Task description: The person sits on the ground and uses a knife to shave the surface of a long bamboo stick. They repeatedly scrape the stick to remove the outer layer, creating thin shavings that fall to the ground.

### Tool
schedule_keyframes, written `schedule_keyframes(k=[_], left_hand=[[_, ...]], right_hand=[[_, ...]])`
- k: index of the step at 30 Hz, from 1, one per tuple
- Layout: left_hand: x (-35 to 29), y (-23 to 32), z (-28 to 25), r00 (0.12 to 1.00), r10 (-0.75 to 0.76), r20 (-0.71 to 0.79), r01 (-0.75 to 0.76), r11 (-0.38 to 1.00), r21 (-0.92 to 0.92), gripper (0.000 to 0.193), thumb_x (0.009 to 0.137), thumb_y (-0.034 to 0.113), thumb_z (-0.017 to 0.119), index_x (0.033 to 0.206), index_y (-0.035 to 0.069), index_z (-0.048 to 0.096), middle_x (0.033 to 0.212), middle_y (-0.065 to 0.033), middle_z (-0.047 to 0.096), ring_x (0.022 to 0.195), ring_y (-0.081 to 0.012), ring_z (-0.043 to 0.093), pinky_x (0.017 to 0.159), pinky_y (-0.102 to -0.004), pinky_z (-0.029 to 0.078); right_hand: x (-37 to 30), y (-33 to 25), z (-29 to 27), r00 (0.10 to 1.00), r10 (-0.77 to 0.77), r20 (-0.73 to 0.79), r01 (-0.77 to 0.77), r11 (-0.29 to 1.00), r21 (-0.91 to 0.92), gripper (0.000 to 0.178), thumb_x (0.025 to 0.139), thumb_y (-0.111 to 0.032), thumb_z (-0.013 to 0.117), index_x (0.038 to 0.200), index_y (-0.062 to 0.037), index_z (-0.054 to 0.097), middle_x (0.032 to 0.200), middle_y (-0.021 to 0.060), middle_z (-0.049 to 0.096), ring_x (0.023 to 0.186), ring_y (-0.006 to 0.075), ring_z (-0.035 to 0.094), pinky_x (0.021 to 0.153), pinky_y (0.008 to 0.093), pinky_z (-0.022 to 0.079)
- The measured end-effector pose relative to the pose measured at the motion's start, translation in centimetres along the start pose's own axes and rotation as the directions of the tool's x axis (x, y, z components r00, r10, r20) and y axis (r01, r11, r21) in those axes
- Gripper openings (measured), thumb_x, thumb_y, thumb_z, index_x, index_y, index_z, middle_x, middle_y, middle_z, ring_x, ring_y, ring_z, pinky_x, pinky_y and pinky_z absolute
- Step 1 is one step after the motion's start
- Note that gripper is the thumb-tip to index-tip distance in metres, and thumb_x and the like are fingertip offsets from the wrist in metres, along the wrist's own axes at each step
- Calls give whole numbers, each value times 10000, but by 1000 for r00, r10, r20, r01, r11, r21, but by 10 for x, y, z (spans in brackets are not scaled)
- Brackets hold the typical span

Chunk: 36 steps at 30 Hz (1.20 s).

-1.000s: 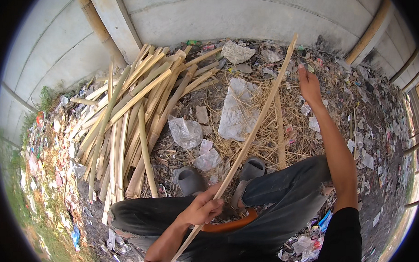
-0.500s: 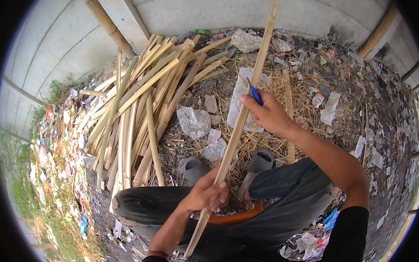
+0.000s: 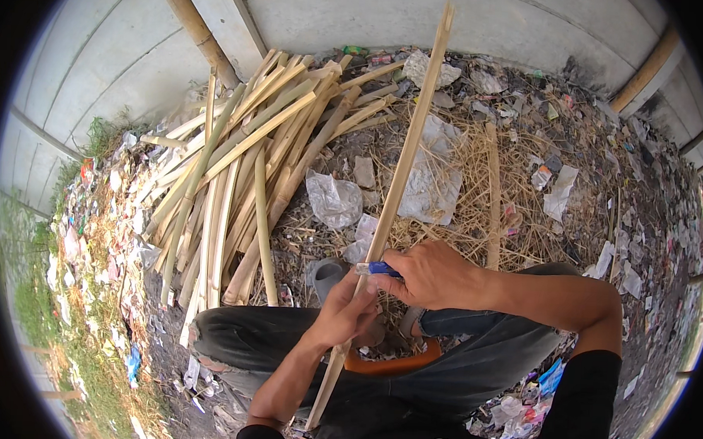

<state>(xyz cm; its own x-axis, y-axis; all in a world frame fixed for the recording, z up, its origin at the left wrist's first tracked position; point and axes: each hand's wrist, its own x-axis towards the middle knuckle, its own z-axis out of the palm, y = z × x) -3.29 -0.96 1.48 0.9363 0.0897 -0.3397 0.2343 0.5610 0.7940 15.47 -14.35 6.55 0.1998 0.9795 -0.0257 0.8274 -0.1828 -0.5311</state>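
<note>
A long split bamboo strip (image 3: pixel 409 152) slants from my lap up toward the wall. Lower down, my left hand (image 3: pixel 342 316) is closed around it, thumb lying along the strip. Just above that grip, my right hand (image 3: pixel 436 275) is closed on a blue cutter knife (image 3: pixel 382 268). The knife lies across the strip, close to my left thumb; its blade is small, and how far it bites cannot be made out. Both hands are over my lap, in front of my bent legs.
A heap of split bamboo (image 3: pixel 237 177) lies to the left. Straw shavings (image 3: pixel 469 173), a flat pale sheet (image 3: pixel 434 180) and crumpled plastic (image 3: pixel 334 199) cover the ground ahead. A grey sandal (image 3: pixel 326 277) and an orange piece (image 3: pixel 393 362) are near my legs. A concrete wall (image 3: pixel 513 32) stands behind.
My right hand has slid down the strip with the knife, from its upper part to just above my left hand. The left hand keeps its hold on the strip.
</note>
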Motion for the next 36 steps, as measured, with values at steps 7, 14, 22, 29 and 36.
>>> schedule_keyframes(k=[7, 14, 22, 29, 36], left_hand=[[-8, 6, -1, 999, -38, -4, 38, 998, 52, 621, 1121, 187, 505, 1671, 184, 217, 712, 45, 383, 483, -51, 333, 419, -218, 306], [-5, 3, -2, 998, -32, -49, 35, 998, 55, 643, 1116, 168, 501, 1682, 164, 197, 706, 43, 405, 486, -56, 350, 429, -218, 324], [-6, 9, 0, 1000, -20, 12, 19, 993, 113, 634, 1106, 128, 500, 1675, 160, 222, 691, 41, 400, 476, -53, 348, 427, -225, 313], [-24, -6, 8, 967, -98, 234, 62, 986, 154, 625, 1114, 109, 482, 1680, 134, 218, 686, 44, 422, 494, -59, 395, 465, -233, 349], [-18, 1, 6, 977, -95, 192, 69, 988, 140, 646, 1111, 147, 509, 1679, 119, 203, 670, 35, 435, 476, -60, 411, 446, -229, 341]], right_hand=[[40, 64, -41, 937, 146, -318, -163, 986, -28, 516, 1083, -497, 517, 942, -29, 682, 604, 181, 622, 562, 401, 644, 538, 508, 484], [17, 24, -18, 996, 29, -89, -41, 989, -143, 526, 1073, -516, 505, 1044, -39, 724, 644, 209, 659, 651, 434, 686, 608, 536, 533], [44, 91, -75, 933, 119, -339, -182, 970, -162, 580, 1069, -545, 495, 926, -26, 712, 660, 200, 662, 634, 448, 665, 604, 539, 512], [-17, 236, -170, 439, 511, -739, -629, 762, 153, 766, 1084, -620, 417, 769, 54, 602, 649, 189, 571, 673, 372, 594, 712, 513, 453], [-44, 204, -155, 430, 604, -671, -388, 795, 467, 670, 1080, -569, 483, 787, 28, 572, 598, 84, 446, 599, 230, 453, 614, 410, 389]])
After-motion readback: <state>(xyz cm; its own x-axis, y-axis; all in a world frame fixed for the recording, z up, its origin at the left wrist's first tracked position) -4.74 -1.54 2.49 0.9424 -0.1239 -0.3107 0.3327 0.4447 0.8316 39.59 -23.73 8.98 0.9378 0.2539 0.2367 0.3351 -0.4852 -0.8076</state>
